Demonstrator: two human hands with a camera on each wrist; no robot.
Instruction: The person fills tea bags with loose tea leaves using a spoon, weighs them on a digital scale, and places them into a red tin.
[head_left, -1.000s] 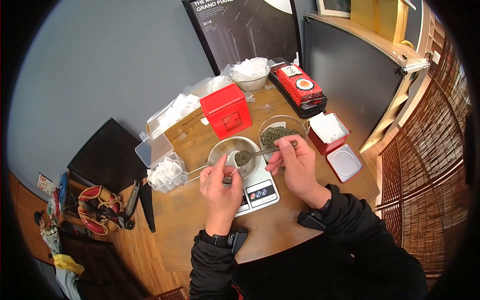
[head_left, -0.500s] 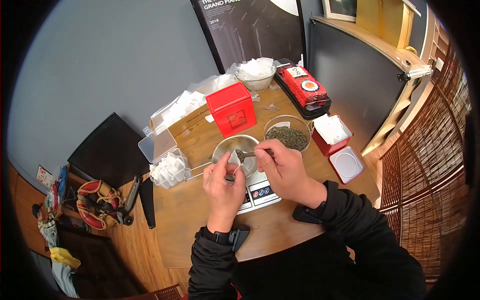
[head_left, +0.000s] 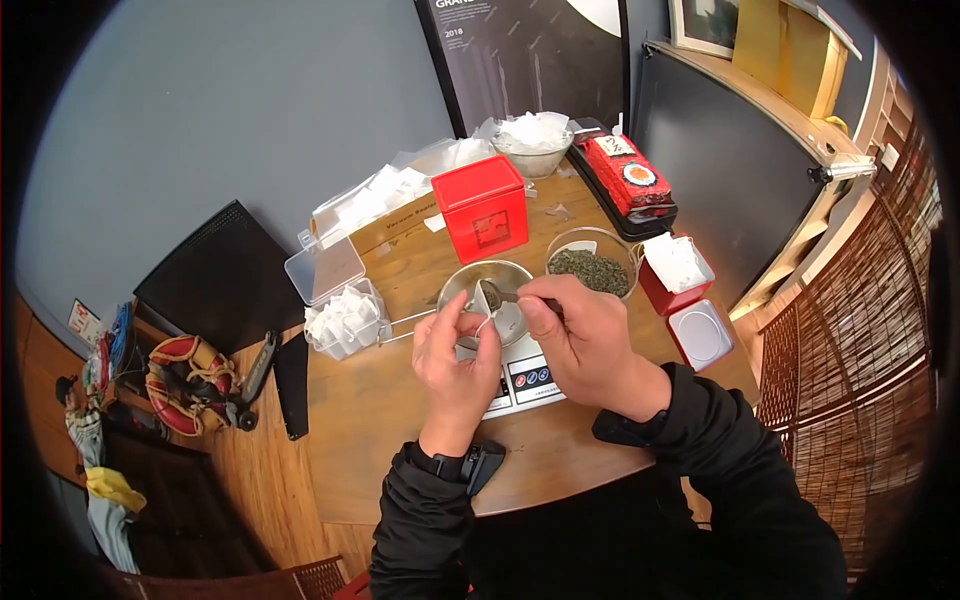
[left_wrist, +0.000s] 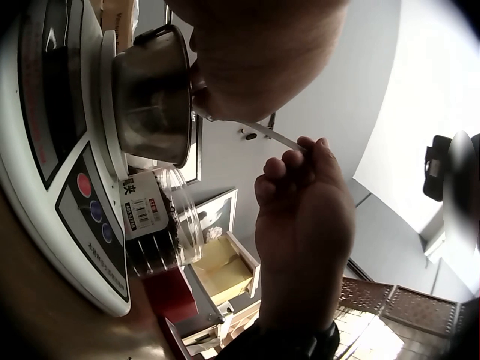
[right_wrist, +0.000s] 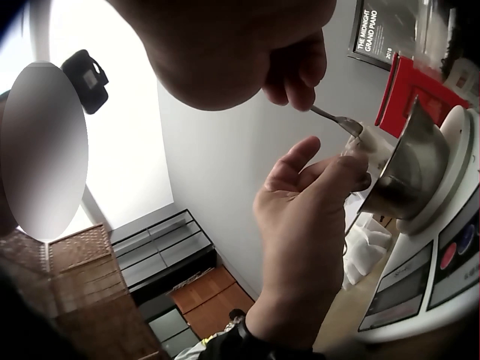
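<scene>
In the head view my left hand [head_left: 455, 365] pinches a small white tea bag [head_left: 480, 307], held with its mouth up over a steel pan [head_left: 514, 325]. My right hand [head_left: 590, 345] grips a metal spoon [head_left: 509, 296] by its handle. The spoon's bowl is tipped in at the mouth of the bag, with dark dried leaves there. From the right wrist, the spoon [right_wrist: 348, 124] shows right at the bag's edge. Beneath the hands, the pan stands on a white kitchen scale [head_left: 540, 388]. Behind the right hand is a clear bowl of dried leaves [head_left: 592, 272].
A red tin [head_left: 484, 212] stands behind the pan. At left is a plastic box [head_left: 343, 325] of white bags, near the pan's handle. At right stand a red box [head_left: 676, 275] with white bags and its lid [head_left: 700, 334]. A glass bowl [head_left: 533, 158] sits at the back.
My right hand has moved the leaf-filled spoon left to the bag and tipped it in at the mouth. The left hand keeps its pinch. The head view has shifted slightly.
</scene>
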